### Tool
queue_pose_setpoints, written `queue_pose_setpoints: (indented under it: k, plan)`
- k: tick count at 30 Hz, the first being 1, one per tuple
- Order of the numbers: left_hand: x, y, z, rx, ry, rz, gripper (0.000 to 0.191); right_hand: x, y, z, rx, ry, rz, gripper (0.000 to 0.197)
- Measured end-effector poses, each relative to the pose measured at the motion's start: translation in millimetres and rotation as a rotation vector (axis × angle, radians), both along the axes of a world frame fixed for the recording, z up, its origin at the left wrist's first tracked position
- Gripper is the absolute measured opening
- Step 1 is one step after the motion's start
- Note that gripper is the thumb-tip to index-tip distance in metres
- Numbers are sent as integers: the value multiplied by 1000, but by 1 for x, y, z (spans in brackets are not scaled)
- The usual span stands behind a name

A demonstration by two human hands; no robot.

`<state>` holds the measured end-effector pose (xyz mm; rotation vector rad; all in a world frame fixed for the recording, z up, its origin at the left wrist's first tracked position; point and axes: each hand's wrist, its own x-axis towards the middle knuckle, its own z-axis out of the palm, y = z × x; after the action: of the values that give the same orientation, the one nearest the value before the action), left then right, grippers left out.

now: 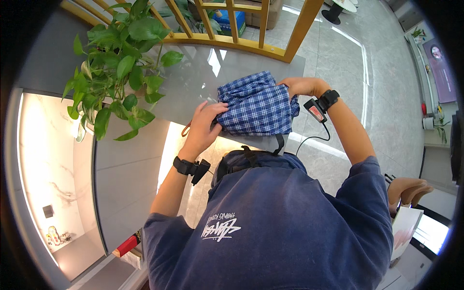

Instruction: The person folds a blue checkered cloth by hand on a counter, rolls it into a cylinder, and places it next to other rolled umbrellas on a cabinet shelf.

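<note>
A bundle of blue-and-white plaid fabric (259, 110), bunched in loose folds, lies over the near edge of a glossy grey countertop (192, 83). At its left end is my left hand (207, 125), fingertips on top of the fabric and thumb at the near side. A reddish-brown cord loop (186, 129) sticks out beside that hand; what it attaches to is hidden. My right hand (302, 87) grips the far right end, its fingertips hidden in the folds. Below the bundle hangs a black strap (278, 144), close to the dark bag (261, 159) at my waist.
A leafy potted pothos (123, 72) spreads over the counter's left side. Yellow railing (228, 39) borders the far edge. A lit niche (54, 174) is at left, with a red box (127, 245) below. A cable (313, 137) hangs from my right wrist device (316, 110).
</note>
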<state>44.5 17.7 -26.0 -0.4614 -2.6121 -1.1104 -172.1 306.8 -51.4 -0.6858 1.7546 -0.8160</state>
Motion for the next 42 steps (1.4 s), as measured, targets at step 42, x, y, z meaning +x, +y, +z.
queue_pose_setpoints:
  k: [42]
  plan:
    - [-42, 1, -40, 886, -351, 228, 37, 68, -39, 78, -664, -191, -836, 20]
